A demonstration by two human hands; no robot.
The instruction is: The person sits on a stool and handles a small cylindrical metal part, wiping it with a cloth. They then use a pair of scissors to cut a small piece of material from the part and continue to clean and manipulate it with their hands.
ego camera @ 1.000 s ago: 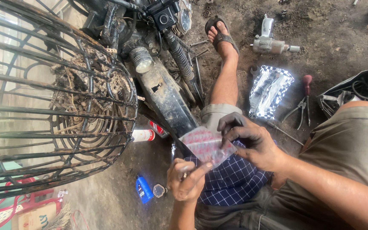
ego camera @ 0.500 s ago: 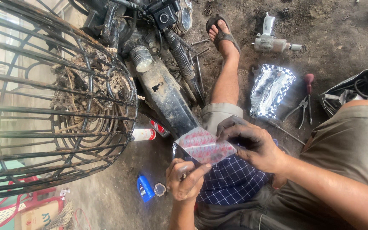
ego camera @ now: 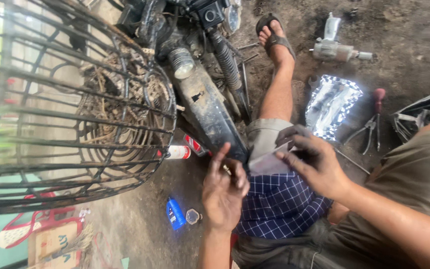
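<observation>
Handling: the two hands work a small packet over the lap; the packet (ego camera: 269,162) sits between them, just above the checked cloth (ego camera: 279,204) on the thigh
Right hand: the right hand (ego camera: 314,167) has its fingers curled over the packet's top edge, pinching it narrowly; the thumb side is hidden, so how firm the pinch is I cannot tell
Left hand: the left hand (ego camera: 223,192) is raised beside the packet's left edge, fingers half closed around something small and brassy near the fingertips; whether it is truly gripped I cannot tell
Doing it well: judging from the pose, keep the packet low over the cloth so anything that slips lands there and not in the dirt; steady one edge with the right hand and let the left do the fine work; move slowly, since the piece looks tiny
Nearby: the motorbike (ego camera: 210,109) lies just ahead of the knees; the wire cage (ego camera: 70,114) fills the left; a blue bottle (ego camera: 175,214) and its cap (ego camera: 192,216) lie on the ground by the left wrist
Tools: pliers (ego camera: 367,132) and a foil bag (ego camera: 332,104) lie well apart, to the right of the shin
</observation>
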